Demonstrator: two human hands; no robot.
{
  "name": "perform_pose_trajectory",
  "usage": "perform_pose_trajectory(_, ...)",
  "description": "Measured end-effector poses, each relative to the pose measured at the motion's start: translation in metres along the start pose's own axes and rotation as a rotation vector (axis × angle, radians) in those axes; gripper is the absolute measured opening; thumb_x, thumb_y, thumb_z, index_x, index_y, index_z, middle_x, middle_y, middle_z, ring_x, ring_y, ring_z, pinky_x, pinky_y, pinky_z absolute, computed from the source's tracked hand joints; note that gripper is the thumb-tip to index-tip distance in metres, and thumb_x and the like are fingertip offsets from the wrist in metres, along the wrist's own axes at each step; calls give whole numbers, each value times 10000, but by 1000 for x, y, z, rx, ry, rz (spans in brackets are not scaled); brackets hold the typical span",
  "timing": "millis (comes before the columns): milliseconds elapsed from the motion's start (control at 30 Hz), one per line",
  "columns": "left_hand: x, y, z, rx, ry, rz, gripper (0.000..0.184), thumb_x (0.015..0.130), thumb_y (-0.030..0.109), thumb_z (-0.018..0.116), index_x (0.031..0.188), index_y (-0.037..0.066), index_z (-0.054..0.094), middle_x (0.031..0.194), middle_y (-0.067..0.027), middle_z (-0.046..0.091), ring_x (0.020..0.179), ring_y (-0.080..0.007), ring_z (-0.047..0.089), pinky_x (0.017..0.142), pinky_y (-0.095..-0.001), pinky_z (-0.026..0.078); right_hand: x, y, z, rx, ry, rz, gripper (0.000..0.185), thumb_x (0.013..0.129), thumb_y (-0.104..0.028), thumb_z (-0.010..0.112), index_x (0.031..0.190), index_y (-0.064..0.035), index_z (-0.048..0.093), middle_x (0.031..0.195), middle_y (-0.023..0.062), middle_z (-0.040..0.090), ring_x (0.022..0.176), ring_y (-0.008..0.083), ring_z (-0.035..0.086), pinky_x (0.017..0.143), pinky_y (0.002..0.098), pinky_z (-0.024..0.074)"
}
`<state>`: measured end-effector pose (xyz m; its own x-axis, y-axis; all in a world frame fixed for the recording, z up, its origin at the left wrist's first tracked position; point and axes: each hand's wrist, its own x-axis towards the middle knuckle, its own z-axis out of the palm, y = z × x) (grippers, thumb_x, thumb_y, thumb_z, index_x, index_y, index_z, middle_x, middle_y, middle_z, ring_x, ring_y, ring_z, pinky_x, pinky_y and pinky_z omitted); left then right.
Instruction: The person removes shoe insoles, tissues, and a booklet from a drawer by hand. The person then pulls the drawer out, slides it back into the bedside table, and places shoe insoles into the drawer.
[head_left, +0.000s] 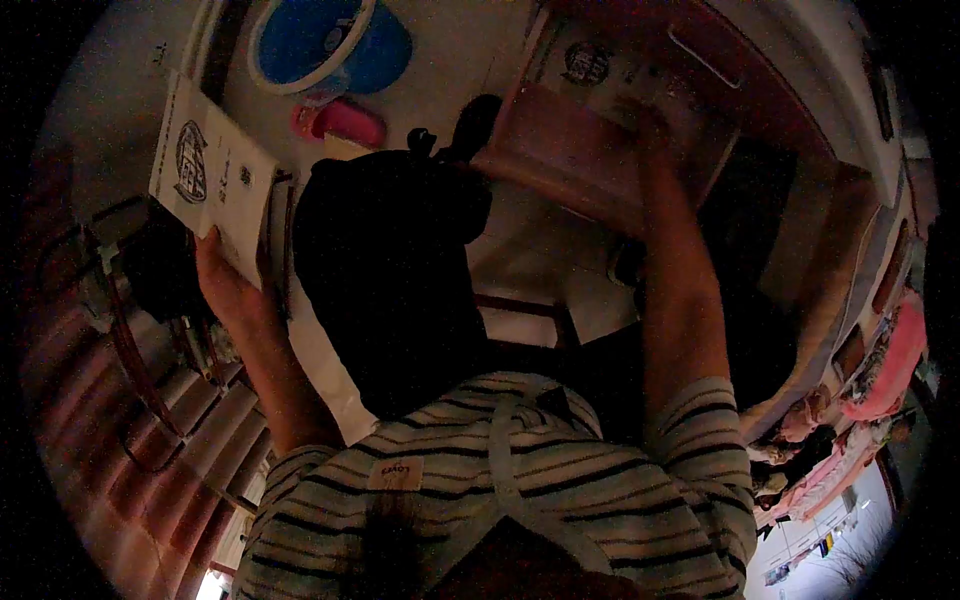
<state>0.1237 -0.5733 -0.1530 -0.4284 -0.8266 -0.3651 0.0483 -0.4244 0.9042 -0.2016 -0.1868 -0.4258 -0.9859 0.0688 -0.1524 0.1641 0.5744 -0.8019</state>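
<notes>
My left hand is closed on the lower edge of a flat white printed paper with a dark round logo, held up at the left. It looks folded or stiff, but I cannot tell how thick it is. My right hand reaches down into an open reddish drawer. Its fingers look stretched out over a white sheet with a similar round logo that lies in the drawer. The fingertips are dim and blurred.
A blue bucket with a pale rim stands on the floor at the top, beside a pink plastic thing. A black-framed object is at the left. On the right, pink items lie along a surface. The room is dark.
</notes>
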Motion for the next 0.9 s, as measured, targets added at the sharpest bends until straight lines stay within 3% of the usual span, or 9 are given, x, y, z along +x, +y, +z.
perform_pose_trajectory(100,-10,4,9,265,48,112,481,788,180,460,1240,60,346,1177,-98,448,1052,-251,455,870,-365,378,-6,-12,-1,49,-24,-19,416,815,-241,533,1127,16,434,1104,121,474,952,240,476,801,344,397)
perform_pose_trajectory(233,-31,13,24,276,159,161,487,788,192,464,1241,58,344,1166,-96,455,1045,-252,454,868,-369,371,-57,-27,-8,163,-28,8,421,819,-242,527,1131,23,431,1123,128,466,969,252,470,809,354,394)
perform_pose_trajectory(333,-25,16,6,42,124,58,491,797,197,454,1251,58,327,1177,-99,443,1048,-256,447,873,-371,360,-114,-40,-16,252,-9,72,425,821,-242,523,1134,29,429,1138,133,460,982,261,466,815,361,391)
perform_pose_trajectory(533,-64,24,11,167,1,259,499,807,180,448,1271,69,298,1214,-112,402,1095,-268,412,891,-390,347,-191,-63,-40,553,-27,220,436,823,-234,528,1147,35,415,1155,135,453,993,261,464,827,361,384)
perform_pose_trajectory(633,-65,29,4,-68,-103,163,513,808,153,436,1286,76,266,1235,-126,373,1118,-280,393,895,-401,354,-213,-105,-62,908,34,454,438,810,-202,553,1152,28,404,1137,133,468,976,232,474,822,327,380)
perform_pose_trajectory(733,-81,33,-2,-38,-133,267,541,800,117,421,1302,82,222,1256,-140,342,1125,-289,385,892,-405,366,-230,-122,-88,669,-58,153,385,828,-187,533,1140,12,428,1052,103,527,930,201,504,804,305,404)
perform_pose_trajectory(800,-87,36,-4,26,-145,325,558,792,87,407,1309,88,196,1264,-149,323,1130,-294,382,892,-407,374,-249,-135,-106,158,-78,-157,317,835,-146,509,1132,-43,462,1000,81,573,889,197,544,780,311,430)
perform_pose_trajectory(833,-92,40,-2,17,-156,331,558,792,87,407,1309,88,196,1264,-149,323,1130,-294,382,892,-407,374,-266,-142,-116,161,-65,-166,317,835,-146,509,1132,-43,462,1000,81,573,889,197,544,780,311,430)
perform_pose_trajectory(900,-108,46,2,77,-75,337,561,787,80,415,1305,75,199,1243,-143,342,1100,-281,407,883,-393,371,-306,-150,-137,-74,-99,-534,290,815,-85,497,1103,-113,510,1015,89,584,880,201,573,751,305,454)
